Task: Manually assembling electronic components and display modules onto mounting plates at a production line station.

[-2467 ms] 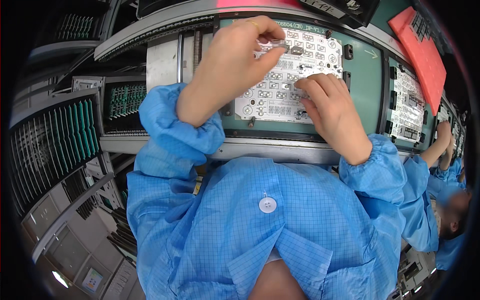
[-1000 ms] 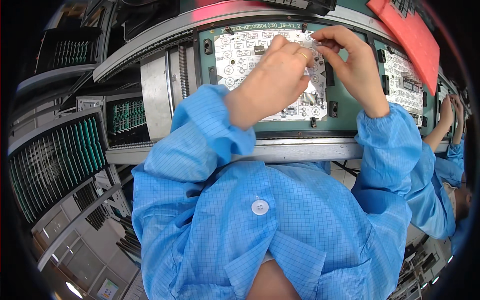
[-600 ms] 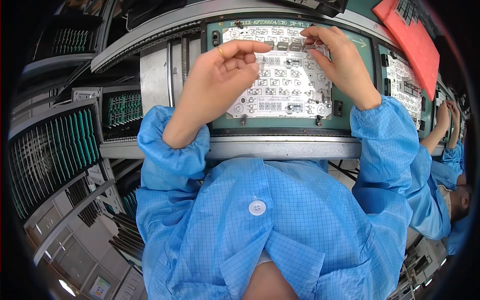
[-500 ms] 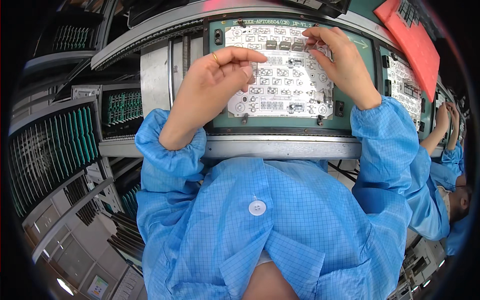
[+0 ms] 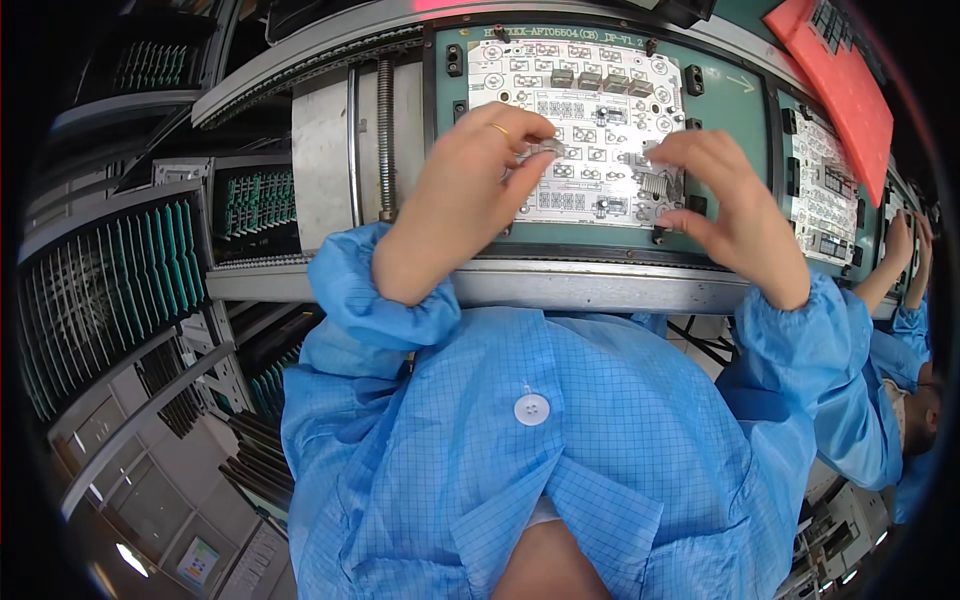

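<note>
A white printed circuit board (image 5: 560, 208) sits in a dark green carrier (image 5: 735, 120) in front of me. My left hand (image 5: 470, 175) hovers over the board's left half, thumb and forefinger pinched on a small silvery part (image 5: 550, 148) whose kind I cannot make out. Over the near right of the board, my right hand (image 5: 735, 205) has thumb and fingers apart. Between its fingertips lies a bunch of small ribbed silvery parts (image 5: 654, 184). Along the board's far side stands a row of several grey block-shaped components (image 5: 590, 82), free of both hands.
A metal rail (image 5: 600, 290) runs along the near edge. Left of the carrier are a threaded rod (image 5: 387, 140) and racks of green boards (image 5: 130, 275). Another carrier with a white board (image 5: 822, 185) is at the right, beside a red sheet (image 5: 835, 90). Farther right, a co-worker's hands (image 5: 900, 245) show.
My right hand has left the row of grey blocks and come nearer, to the silvery parts. My left hand has moved slightly nearer and right. The whole view has shifted a little.
</note>
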{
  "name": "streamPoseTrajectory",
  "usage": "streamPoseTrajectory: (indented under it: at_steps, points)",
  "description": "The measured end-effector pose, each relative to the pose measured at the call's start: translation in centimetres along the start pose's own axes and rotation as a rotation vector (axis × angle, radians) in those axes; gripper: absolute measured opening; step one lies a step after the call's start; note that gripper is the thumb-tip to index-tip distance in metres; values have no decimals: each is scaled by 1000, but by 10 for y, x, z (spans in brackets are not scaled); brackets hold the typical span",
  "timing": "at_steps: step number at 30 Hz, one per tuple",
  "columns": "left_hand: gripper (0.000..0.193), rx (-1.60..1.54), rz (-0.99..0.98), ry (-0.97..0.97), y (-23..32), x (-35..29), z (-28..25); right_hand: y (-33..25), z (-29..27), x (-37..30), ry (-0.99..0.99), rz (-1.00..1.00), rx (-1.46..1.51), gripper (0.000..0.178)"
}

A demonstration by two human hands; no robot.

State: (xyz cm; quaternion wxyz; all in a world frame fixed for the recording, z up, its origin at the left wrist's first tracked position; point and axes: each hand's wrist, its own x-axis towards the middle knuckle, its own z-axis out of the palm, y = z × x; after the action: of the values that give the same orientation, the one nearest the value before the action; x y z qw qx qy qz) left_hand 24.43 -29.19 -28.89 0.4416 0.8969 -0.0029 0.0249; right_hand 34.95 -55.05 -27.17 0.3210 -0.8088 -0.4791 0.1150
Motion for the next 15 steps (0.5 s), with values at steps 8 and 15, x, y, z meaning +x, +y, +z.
streamPoseTrajectory:
  at_steps: [8, 15]
  points:
    - [21, 224, 224, -56, 6, 2, 15, 11, 22, -16, 85, 132, 124, 29]
    - [22, 288, 267, -87, 8, 3, 20, 6, 16, -18, 202, 170, 255, 27]
